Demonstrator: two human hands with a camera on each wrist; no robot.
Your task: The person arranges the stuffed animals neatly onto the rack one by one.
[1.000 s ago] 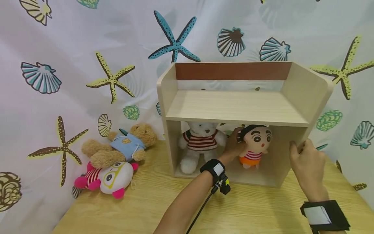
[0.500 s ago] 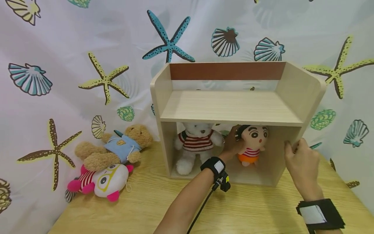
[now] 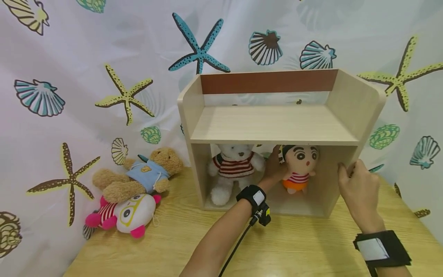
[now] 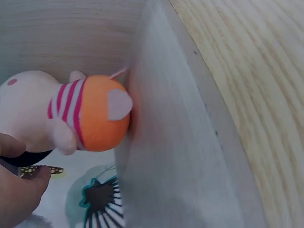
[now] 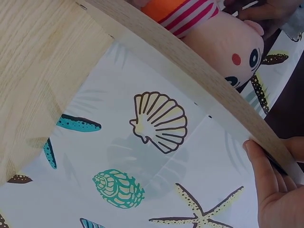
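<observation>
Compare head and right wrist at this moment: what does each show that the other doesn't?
Head only: the white bear, the brown bear, the pink-eared toy and the upper board.
Right wrist only: the outer face of the side panel and the yellow shell print just past it.
Both: the doll, the left hand, the right hand gripping that panel, the table and the patterned curtain.

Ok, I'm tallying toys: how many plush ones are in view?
4: white bear and doll in the shelf's lower compartment; brown bear and pink-eared toy on the table, left of it. Others could be hidden.
</observation>
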